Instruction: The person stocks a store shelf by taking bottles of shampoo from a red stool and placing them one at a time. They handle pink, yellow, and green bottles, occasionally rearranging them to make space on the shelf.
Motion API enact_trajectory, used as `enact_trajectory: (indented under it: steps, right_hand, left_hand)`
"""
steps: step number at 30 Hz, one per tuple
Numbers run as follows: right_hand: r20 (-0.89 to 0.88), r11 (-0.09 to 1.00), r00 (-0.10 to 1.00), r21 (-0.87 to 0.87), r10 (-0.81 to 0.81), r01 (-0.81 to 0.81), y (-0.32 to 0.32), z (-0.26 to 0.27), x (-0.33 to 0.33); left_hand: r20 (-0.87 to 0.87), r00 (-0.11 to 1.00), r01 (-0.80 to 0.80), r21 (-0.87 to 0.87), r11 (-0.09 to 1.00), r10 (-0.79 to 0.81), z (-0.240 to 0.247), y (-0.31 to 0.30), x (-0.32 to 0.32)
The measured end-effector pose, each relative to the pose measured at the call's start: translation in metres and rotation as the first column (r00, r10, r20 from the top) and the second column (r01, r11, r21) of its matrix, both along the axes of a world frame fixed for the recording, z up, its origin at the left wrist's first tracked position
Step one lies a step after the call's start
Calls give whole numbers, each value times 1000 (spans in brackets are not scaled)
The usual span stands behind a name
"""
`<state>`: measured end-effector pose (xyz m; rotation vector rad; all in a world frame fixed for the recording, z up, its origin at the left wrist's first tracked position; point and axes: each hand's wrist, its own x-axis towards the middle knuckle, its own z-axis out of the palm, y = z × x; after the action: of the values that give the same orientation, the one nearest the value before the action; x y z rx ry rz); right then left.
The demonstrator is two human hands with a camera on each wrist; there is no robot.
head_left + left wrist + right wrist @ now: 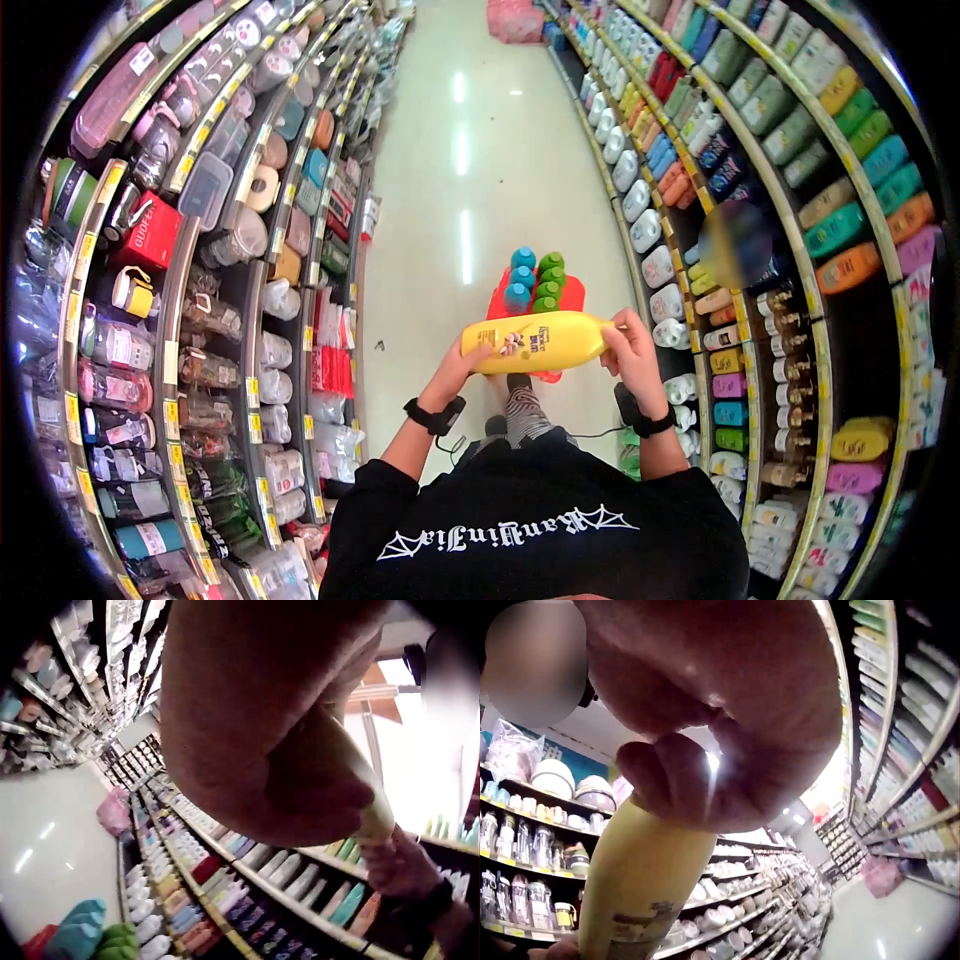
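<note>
A yellow shampoo-like bottle (540, 342) with dark printing lies level across the front of the body, over the aisle. My left hand (458, 370) grips its broad base end, the thumb lying over the label side. At the narrow cap end, my right hand (634, 358) pinches the bottle with curled fingers. The right wrist view shows the yellow bottle (641, 870) running down from those fingers, its tip hidden behind them. Below and beyond it, blue bottles (519, 280) and green bottles (549, 282) stand in two rows on a red holder (572, 296), partly hidden by the yellow bottle.
Shelves of bottles (650, 230) line the right side, with yellow price strips. On the left, shelves hold cups, plastic boxes (207, 190) and a red carton (152, 233). A pink bundle (515, 20) lies at the far end of the pale floor (440, 150).
</note>
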<state>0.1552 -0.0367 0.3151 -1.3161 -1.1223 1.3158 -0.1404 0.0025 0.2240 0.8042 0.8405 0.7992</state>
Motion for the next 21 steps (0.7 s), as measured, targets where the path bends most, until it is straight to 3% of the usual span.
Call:
enact_trajectory:
  steps: [3, 6, 8, 9, 10, 11, 13, 15, 21]
  right_hand:
    - [-94, 969, 995, 237, -46, 67, -51, 3, 8]
    - [-40, 976, 983, 112, -181, 185, -96, -31, 19]
    - [345, 990, 928, 24, -140, 140, -132, -72, 22]
    - [459, 994, 888, -94, 0, 49, -151, -112, 31]
    - [701, 996, 713, 76, -14, -56, -174, -158, 34]
    - [709, 995, 701, -100, 78, -9, -197, -166, 29]
    - [629, 973, 763, -232, 146, 5, -231, -167, 20]
    - [473, 972, 881, -212, 14, 98, -269, -205, 19]
    - [358, 882, 926, -391, -117, 263, -355, -255, 32]
  left_hand:
    - [127, 987, 99, 4, 995, -99, 49, -20, 1]
    - [147, 973, 180, 5, 984, -178, 113, -45, 3]
    - [161, 968, 198, -4, 980, -195, 156, -63, 6]
    - [173, 956, 235, 41, 971, -238, 176, -70, 6]
    - [184, 942, 268, 87, 959, -280, 195, -76, 7]
    - [195, 927, 299, 132, 945, -320, 212, -81, 8]
    - [218, 913, 327, 116, 938, -345, 244, -88, 10]
    - [229, 890, 370, 148, 917, -395, 268, -92, 17]
    - [250, 801, 487, 259, 834, -544, 314, -96, 56]
